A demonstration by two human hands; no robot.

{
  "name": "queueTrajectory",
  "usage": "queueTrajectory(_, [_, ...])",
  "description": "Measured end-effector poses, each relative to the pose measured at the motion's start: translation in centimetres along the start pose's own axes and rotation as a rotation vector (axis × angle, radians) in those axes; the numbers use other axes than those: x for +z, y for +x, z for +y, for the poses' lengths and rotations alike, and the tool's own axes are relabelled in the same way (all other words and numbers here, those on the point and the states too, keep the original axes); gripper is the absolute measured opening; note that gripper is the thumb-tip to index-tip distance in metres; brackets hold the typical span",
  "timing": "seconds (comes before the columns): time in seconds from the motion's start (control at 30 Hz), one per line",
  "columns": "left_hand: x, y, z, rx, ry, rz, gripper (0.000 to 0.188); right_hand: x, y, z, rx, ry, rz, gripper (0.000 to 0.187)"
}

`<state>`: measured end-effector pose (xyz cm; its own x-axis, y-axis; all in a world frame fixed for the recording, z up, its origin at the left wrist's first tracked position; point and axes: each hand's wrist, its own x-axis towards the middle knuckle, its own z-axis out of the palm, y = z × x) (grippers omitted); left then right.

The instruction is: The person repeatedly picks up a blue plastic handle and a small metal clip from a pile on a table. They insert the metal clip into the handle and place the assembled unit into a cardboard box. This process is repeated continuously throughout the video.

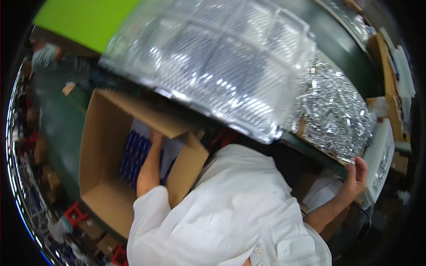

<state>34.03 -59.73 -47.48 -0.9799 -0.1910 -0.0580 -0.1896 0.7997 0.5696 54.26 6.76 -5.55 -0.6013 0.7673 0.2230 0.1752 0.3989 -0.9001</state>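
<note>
My left arm reaches down into an open cardboard box (100,155) on the left. My left hand (155,136) is at the box's inner side, its fingers hidden behind a flap. Several dark blue items (135,153) stand in rows in the box beside a white sheet (171,150). On the right, my right hand (357,170) has its fingers curled in a pinch at the edge of a heap of small shiny silver pieces (335,111). Something silvery shows at the fingertips, too small to name.
Clear ribbed plastic trays (213,57) cover much of the green worktable (339,33), with a bright green panel (84,20) at the far left. A white box-like device (380,164) stands beside my right hand. Red stools (76,214) and a person (44,56) are farther left.
</note>
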Motion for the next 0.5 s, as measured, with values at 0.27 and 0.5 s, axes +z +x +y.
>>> queueTrajectory(0.27, [-12.8, -8.3, 9.4, -0.466, -1.038, 0.255, 0.024, 2.3, -1.4, -1.9, -0.173, 0.293, -0.212, 0.018])
queueTrajectory(0.5, [-25.0, -12.9, 29.2, -0.117, -1.298, 0.012, 0.042, 4.9, -2.5, -2.4, -0.100, 0.595, -0.380, 0.021])
